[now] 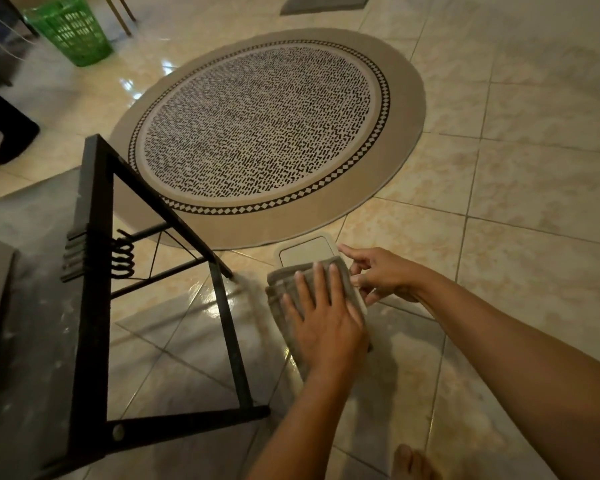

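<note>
Closest to the cam on my feed is the right forearm, coming in from the right. Biggest thing is the tiled floor, then the round patterned rug far centre, a black metal frame on the left, and a green basket far left. The grey cloth lies over a white panel just this side of the rug. My left hand presses flat on the cloth with its fingers straight. The right hand has its fingers curled round the panel's right edge.

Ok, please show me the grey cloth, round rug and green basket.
grey cloth [278,283]: head view, upper left part.
round rug [257,123]: head view, patterned middle.
green basket [73,32]: head view, front wall.
</note>
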Demonstrator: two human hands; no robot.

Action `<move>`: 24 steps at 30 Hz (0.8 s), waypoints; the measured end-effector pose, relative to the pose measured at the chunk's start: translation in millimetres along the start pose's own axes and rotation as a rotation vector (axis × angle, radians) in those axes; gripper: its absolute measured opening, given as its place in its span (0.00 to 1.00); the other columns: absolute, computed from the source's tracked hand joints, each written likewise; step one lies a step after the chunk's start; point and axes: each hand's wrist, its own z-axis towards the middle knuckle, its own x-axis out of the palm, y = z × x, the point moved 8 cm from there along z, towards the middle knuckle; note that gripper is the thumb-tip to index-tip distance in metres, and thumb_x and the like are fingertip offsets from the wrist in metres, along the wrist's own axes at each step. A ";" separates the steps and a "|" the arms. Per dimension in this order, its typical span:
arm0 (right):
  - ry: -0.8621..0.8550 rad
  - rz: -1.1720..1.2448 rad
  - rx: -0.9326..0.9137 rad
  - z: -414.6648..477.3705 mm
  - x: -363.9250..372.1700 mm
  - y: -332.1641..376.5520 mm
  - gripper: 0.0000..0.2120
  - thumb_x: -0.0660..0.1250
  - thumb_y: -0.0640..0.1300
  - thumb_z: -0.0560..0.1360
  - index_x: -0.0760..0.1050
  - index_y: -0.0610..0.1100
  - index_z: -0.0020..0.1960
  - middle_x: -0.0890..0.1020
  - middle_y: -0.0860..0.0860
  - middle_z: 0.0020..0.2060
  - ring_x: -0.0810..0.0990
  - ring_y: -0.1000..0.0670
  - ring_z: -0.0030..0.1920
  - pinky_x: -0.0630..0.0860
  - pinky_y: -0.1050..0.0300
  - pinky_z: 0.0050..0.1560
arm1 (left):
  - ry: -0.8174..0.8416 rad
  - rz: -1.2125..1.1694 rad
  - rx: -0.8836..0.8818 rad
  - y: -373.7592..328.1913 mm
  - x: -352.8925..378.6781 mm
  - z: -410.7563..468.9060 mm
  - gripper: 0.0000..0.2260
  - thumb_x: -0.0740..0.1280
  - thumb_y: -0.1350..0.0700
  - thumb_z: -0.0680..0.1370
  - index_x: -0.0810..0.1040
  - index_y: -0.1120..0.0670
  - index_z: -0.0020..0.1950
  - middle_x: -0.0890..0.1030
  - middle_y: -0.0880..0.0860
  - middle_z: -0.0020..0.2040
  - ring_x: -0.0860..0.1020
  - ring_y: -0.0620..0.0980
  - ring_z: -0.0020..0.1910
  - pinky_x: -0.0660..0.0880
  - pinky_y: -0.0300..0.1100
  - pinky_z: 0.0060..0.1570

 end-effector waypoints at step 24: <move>-0.007 -0.100 -0.007 1.8 7.3 3.1 0.39 0.63 0.29 0.76 0.54 0.56 0.78 0.77 0.45 0.43 0.81 0.53 0.34 0.81 0.58 0.36 | -0.084 -0.477 -0.277 51.5 -41.1 37.7 0.34 0.55 0.36 0.80 0.44 0.46 0.80 0.47 0.50 0.81 0.47 0.55 0.79 0.43 0.61 0.75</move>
